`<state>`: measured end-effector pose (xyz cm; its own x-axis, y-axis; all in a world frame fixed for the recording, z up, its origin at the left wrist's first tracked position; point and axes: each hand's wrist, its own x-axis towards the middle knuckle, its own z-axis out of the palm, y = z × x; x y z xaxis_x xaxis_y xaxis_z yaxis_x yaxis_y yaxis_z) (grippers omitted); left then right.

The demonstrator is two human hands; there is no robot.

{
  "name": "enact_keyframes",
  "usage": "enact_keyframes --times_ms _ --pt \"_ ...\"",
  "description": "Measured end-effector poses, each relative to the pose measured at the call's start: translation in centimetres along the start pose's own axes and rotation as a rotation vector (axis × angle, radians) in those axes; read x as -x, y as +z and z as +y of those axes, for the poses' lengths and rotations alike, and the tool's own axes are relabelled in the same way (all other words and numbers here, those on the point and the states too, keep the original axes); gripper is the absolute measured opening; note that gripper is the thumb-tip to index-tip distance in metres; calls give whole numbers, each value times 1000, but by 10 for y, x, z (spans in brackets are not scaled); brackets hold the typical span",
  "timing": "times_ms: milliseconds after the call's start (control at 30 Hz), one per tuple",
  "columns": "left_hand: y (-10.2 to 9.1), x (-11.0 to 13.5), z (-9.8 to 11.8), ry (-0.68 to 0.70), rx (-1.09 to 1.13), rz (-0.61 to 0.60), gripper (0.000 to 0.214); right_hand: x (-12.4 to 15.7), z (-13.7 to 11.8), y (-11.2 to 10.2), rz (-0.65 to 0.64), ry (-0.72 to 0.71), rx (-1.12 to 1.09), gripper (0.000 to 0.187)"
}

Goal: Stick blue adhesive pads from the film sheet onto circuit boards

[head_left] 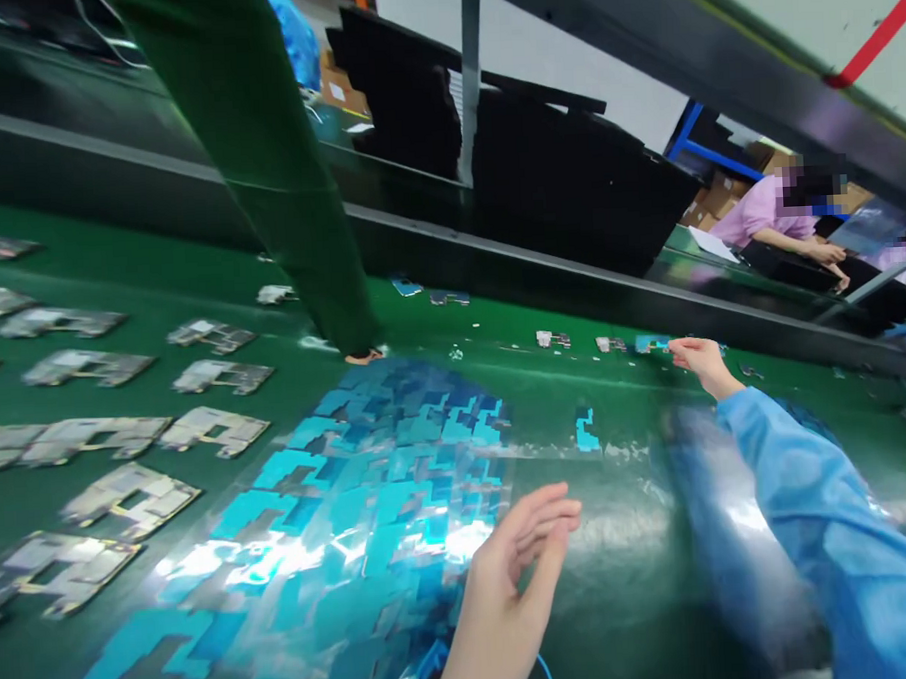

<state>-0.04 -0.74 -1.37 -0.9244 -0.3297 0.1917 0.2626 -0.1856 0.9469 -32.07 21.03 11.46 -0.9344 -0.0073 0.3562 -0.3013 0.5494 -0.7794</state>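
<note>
Two hands work over the green counter [658,571] — the right hand [700,359] reaches far right, fingers pinched on a small blue piece [652,344], while the left hand [509,587] hovers open, empty, just beside the near heap of blue film pieces [370,503].

— Where does the view sit?

— On the person's head, tilted, looking forward and down across the green worktop [196,291].

— How near is it?

— Close: the left hand [508,577] fills the lower edge, and the right hand [698,361] stretches out farther ahead. The pile of blue film pieces [355,504] lies just below the lens.

— And farther off?

— It faces a black rail [494,258] along the far side, with another person [770,216] at the upper right. The whole frame leans.
</note>
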Motion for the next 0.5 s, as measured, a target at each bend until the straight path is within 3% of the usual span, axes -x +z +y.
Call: enact_keyframes --times_ms 100,200,267,367,500 --pt "-2 -1 2 -29 -2 -60 38 -36 9 20 71 -140 208 25" --pt "-2 -1 7 -35 -27 -64 38 -48 16 52 -29 -332 346 33" --pt "-1 1 11 -40 -41 -51 36 -53 20 67 -133 -434 399 28" --pt "4 4 16 -29 -42 -46 32 -60 21 69 -226 -527 437 20" --pt "10 4 14 29 -9 6 24 -52 10 63 -203 -596 442 19"
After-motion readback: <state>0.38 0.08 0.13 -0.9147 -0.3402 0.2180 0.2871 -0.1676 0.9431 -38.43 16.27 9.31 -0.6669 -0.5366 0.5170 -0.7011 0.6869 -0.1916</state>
